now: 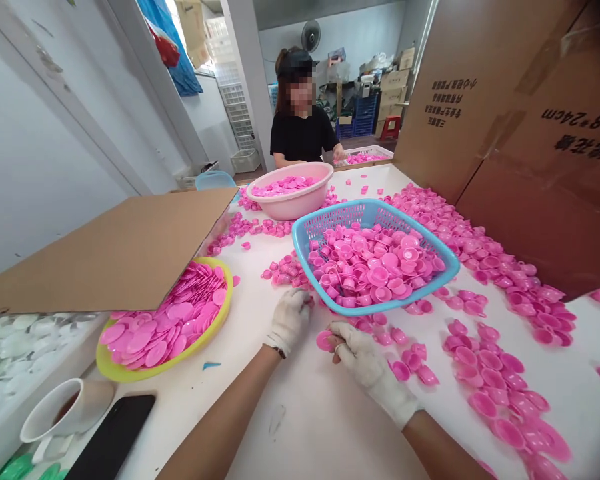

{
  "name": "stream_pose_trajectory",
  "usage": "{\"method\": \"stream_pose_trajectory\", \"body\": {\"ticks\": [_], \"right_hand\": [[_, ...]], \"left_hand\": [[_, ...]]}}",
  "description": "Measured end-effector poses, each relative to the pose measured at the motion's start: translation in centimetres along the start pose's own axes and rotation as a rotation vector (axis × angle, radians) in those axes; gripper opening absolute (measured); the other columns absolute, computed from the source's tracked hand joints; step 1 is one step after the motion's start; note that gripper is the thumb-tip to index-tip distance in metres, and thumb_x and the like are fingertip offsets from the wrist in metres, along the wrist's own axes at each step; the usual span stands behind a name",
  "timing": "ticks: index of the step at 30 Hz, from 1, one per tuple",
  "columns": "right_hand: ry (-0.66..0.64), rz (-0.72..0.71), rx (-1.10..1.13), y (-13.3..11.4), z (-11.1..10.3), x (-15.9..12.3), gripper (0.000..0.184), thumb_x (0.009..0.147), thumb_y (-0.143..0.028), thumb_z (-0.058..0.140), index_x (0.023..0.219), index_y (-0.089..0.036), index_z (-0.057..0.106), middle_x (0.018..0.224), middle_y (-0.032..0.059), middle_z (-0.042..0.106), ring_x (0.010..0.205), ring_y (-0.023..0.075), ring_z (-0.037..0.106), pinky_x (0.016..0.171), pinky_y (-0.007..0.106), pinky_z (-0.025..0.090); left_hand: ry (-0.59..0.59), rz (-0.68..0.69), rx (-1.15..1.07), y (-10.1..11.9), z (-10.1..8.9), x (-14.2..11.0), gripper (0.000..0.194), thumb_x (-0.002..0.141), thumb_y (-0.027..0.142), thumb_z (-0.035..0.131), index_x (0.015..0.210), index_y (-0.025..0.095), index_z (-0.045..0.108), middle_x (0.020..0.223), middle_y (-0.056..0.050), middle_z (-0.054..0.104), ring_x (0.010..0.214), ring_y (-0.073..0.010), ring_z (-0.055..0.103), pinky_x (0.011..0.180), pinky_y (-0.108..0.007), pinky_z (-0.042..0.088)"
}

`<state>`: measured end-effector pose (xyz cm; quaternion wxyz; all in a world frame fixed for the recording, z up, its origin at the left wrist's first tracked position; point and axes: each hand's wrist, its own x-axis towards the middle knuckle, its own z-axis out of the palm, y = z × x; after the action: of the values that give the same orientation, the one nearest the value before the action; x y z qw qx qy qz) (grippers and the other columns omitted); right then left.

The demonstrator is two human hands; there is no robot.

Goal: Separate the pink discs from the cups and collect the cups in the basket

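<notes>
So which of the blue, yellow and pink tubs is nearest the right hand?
The blue basket, just beyond the right hand; the yellow basin lies off left, the pink basin farther back.

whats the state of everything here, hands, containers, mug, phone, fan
left hand: gloved, curled, hold unclear
right hand: gloved, pinching a pink disc
blue basket: heaped with pink pieces
yellow basin: full of pink discs, partly hidden by cardboard
pink basin: filled with pink pieces
mug: holding dark liquid
phone: lying flat, dark
fan: cannot tell whether running
</notes>
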<state>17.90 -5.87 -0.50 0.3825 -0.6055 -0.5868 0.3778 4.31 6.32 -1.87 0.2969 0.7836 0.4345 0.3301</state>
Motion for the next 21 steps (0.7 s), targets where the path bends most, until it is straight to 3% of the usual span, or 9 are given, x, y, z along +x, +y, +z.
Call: {"method": "stream_pose_trajectory", "body": {"ticks": [3, 7, 13, 16, 21], "right_hand": [[-0.029, 0.013, 0.091, -0.8, -0.2, -0.2, 0.013, 0.084, -0.015, 0.037, 0.075, -0.020, 0.046, 0.074, -0.0033, 0.053, 0.064, 0.0101, 0.055, 0.060, 0.024, 0.041], [-0.020, 0.003, 0.170, -1.6, -0.1, -0.6, 0.014, 0.088, -0.022, 0.041, 0.076, -0.020, 0.046, 0.072, -0.0033, 0.050, 0.063, 0.0101, 0.053, 0.059, 0.023, 0.041], [-0.031, -0.078, 0.138, -0.9, 0.3, -0.8, 0.014, 0.092, -0.026, 0.040, 0.080, -0.020, 0.045, 0.076, -0.0018, 0.052, 0.065, 0.0112, 0.055, 0.060, 0.026, 0.043], [0.037, -0.198, 0.015, -0.4, 0.5, -1.1, 0.011, 0.092, -0.025, 0.041, 0.083, -0.020, 0.046, 0.075, -0.0008, 0.053, 0.067, 0.0132, 0.054, 0.062, 0.028, 0.042], [0.201, -0.422, -0.102, 0.4, 1.0, -1.5, 0.005, 0.090, -0.017, 0.043, 0.087, -0.021, 0.045, 0.076, 0.0001, 0.053, 0.066, 0.0137, 0.050, 0.061, 0.028, 0.043]], "left_hand": [[-0.058, -0.128, -0.177, 1.0, -1.1, -2.7, 0.015, 0.082, 0.023, 0.047, 0.075, 0.015, 0.058, 0.072, -0.004, 0.063, 0.066, -0.0149, 0.056, 0.063, -0.028, 0.047], [-0.135, -0.333, -0.649, 3.2, -1.9, -6.7, 0.019, 0.084, 0.032, 0.053, 0.080, 0.014, 0.057, 0.075, -0.002, 0.061, 0.067, -0.0117, 0.053, 0.065, -0.025, 0.044], [-0.062, -0.309, -0.748, 5.0, -2.0, -8.4, 0.024, 0.086, 0.036, 0.055, 0.076, 0.014, 0.057, 0.073, 0.000, 0.059, 0.068, -0.0101, 0.050, 0.066, -0.023, 0.042], [-0.068, -0.270, -0.787, 5.5, -2.4, -8.5, 0.022, 0.080, 0.036, 0.064, 0.086, 0.015, 0.059, 0.081, -0.002, 0.063, 0.074, -0.0126, 0.056, 0.069, -0.024, 0.045], [-0.107, -0.299, -0.903, 6.1, -2.8, -9.2, 0.044, 0.073, 0.027, 0.072, 0.112, 0.018, 0.054, 0.102, -0.007, 0.068, 0.092, -0.0199, 0.064, 0.079, -0.031, 0.051]]}}
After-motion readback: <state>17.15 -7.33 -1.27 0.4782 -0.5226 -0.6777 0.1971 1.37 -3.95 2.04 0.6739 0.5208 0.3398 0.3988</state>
